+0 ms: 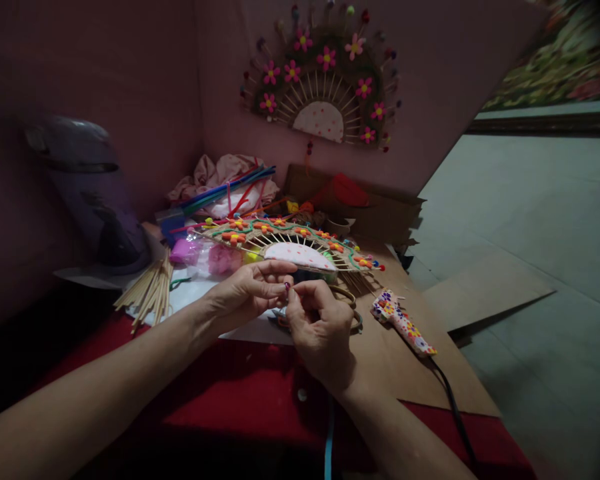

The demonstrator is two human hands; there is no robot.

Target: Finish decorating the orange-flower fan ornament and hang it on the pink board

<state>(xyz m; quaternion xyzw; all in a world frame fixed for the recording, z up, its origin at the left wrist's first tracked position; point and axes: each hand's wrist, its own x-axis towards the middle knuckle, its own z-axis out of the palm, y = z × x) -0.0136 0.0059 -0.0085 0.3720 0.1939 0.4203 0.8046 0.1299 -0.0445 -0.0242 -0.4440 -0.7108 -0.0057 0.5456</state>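
Observation:
My left hand (253, 290) is closed in a pinch at a small purple bead (287, 287), its thumb and fingertips around it. Against the bead, my right hand (323, 327) pinches with thumb and forefinger; whatever lies between those fingertips is too small to make out. Just behind both hands rests a half-round fan (300, 255) of sticks, with orange flowers, a dotted white centre and colored beads at its rim. Brown loops like scissor handles (347, 297) show partly behind my right hand.
A flower-patterned glue gun (405, 323) with a black cord lies on cardboard (375, 360) at right. Wooden sticks (150, 293) are heaped at left, near a purple container (97, 200). Pipe cleaners (230, 187) lie behind. A similar fan (325, 87) hangs on the wall.

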